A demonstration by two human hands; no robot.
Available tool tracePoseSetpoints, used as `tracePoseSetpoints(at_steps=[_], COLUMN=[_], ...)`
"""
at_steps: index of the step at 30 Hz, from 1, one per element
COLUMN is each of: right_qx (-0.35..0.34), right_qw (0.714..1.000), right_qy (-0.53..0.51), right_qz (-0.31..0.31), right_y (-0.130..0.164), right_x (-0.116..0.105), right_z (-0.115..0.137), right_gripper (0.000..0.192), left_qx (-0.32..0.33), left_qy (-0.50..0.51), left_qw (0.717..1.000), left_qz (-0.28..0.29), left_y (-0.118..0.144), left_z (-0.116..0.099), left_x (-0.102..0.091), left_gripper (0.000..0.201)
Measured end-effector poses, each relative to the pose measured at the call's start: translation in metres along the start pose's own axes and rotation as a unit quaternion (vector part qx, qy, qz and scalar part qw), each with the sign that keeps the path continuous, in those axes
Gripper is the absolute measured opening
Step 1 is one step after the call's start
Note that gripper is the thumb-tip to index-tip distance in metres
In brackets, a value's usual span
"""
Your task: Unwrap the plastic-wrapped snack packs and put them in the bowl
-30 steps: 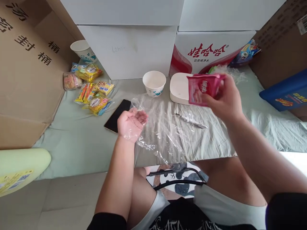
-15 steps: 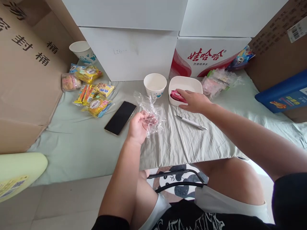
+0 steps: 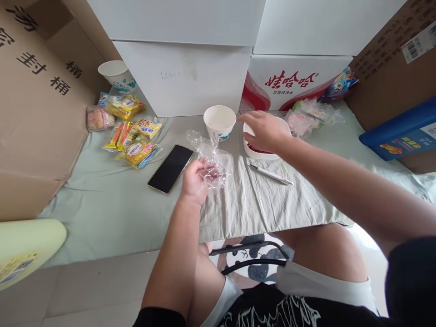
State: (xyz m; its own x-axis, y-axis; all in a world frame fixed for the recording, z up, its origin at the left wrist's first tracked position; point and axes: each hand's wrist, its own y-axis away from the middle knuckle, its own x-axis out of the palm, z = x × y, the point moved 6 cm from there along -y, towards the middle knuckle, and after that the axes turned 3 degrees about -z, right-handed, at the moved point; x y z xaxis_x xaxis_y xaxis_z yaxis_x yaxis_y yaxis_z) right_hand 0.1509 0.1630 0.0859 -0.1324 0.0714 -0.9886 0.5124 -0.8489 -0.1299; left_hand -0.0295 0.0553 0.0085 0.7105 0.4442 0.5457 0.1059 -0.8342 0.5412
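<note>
My left hand [image 3: 196, 181] is closed on a crumpled clear plastic bag [image 3: 218, 163], which stands up loosely above the fingers. Over the white plastic box [image 3: 266, 155] reaches my right hand [image 3: 264, 131], its fingers stretched toward the paper cup and apart, with nothing seen in them. A red packet [image 3: 255, 149] lies in the box, mostly hidden below that hand. The white paper cup [image 3: 220, 119] with a blue-green print stands just left of the box. In front of the box lies a white pen [image 3: 271, 174]. Left of the bag is a dark-screened phone [image 3: 170, 168].
Several wrapped snacks [image 3: 136, 152] lie at the left by a second paper cup [image 3: 117, 75]. White cartons [image 3: 184, 77] form the back wall. Clear wrappers [image 3: 308, 119] are heaped right of the box. A blue box [image 3: 402, 129] stands at the right.
My right hand has let go of the red packet, which stays in the box, and has moved up and left toward the cup. The box has shifted slightly right and nearer. My left hand keeps the bag.
</note>
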Motion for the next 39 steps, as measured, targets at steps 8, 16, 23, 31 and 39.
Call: tracePoseSetpoints(at_steps=[8, 16, 23, 31, 39], right_qx=[-0.031, 0.010, 0.090, 0.246, 0.310], right_qw=[0.988, 0.981, 0.641, 0.620, 0.623], right_qy=[0.101, -0.191, -0.761, -0.734, -0.701], right_qz=[0.109, -0.014, 0.051, -0.128, -0.154], right_y=[-0.054, 0.018, 0.112, 0.155, 0.175], right_x=[0.053, 0.009, 0.037, 0.058, 0.062], right_z=[0.037, 0.035, 0.084, 0.023, -0.028], right_gripper=[0.036, 0.042, 0.062, 0.043, 0.050], left_qx=[-0.010, -0.022, -0.189, 0.011, 0.070], left_qy=[0.049, 0.088, -0.051, -0.075, -0.175], left_qw=[0.998, 0.988, 0.952, 0.983, 0.982], left_qz=[0.045, 0.122, 0.234, 0.165, -0.012], left_y=[0.006, 0.013, 0.034, 0.020, -0.014], left_z=[-0.013, -0.015, 0.049, 0.033, 0.016], left_x=[0.001, -0.013, 0.011, 0.027, 0.001], left_gripper=[0.017, 0.037, 0.046, 0.023, 0.022])
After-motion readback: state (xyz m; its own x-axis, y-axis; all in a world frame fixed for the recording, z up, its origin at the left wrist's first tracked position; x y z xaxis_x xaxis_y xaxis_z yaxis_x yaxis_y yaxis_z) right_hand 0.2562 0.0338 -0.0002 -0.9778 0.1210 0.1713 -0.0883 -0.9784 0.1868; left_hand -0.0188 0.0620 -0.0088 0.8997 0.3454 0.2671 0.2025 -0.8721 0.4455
